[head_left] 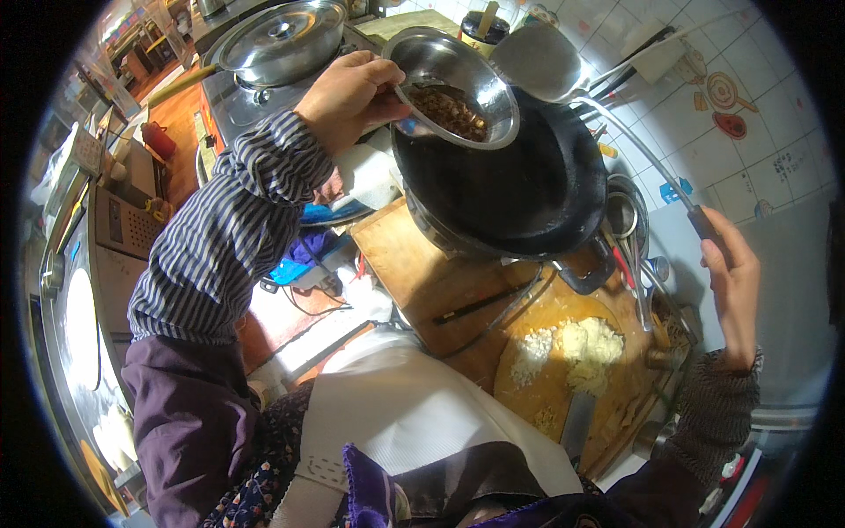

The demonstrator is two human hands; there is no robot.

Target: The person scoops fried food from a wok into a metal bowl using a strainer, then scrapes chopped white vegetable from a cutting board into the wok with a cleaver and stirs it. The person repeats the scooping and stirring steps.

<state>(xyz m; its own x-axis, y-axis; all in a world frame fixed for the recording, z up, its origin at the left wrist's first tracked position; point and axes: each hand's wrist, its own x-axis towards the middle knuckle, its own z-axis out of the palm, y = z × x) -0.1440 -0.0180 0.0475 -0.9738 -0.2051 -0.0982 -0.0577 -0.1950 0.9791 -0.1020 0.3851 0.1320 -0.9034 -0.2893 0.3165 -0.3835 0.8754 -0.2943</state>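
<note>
My left hand (pixel 352 97) grips the rim of a shiny steel bowl (pixel 493 95), thumb and fingers closed on its near-left edge. Inside the bowl lies brown chopped food (pixel 451 114), and the bowl is tilted above the left part of a black wok (pixel 528 207). What shows of the wok's inside is dark and bare. On the right, my right hand (pixel 735 286) holds the dark grip of a long-handled metal wok spatula (pixel 541 63). The spatula's broad blade is raised over the wok's far rim, beside the bowl.
Nearer me, a wooden board (pixel 396 251) carries a pile of white chopped bits (pixel 531 356), a pale yellow mound (pixel 594 352) and a broad-bladed knife (pixel 577 422). A lidded steel pan (pixel 286 44) stands far left. A tiled wall (pixel 748 106) bounds the right; a jar (pixel 484 31) stands behind.
</note>
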